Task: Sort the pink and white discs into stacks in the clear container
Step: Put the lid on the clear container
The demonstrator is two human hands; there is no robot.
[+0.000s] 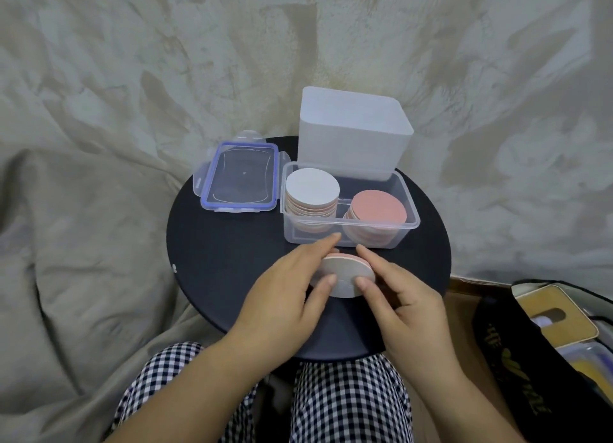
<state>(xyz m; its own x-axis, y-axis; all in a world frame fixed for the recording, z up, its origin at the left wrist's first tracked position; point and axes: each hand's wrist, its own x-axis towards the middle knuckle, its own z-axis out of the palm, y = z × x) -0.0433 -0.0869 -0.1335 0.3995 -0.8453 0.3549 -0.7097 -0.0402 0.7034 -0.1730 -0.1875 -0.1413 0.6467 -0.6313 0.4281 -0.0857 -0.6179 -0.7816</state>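
Your left grip (285, 290) and right grip (404, 303) pinch a small disc pile (345, 271), white face up; clear container (409, 225) lies just beyond, white stack (311, 187) nearer left grip.

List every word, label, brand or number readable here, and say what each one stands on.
Yellow lettering on the black bag: upside down and too blurred to read.
No text visible on the clear container, the lid, the white box or the discs.
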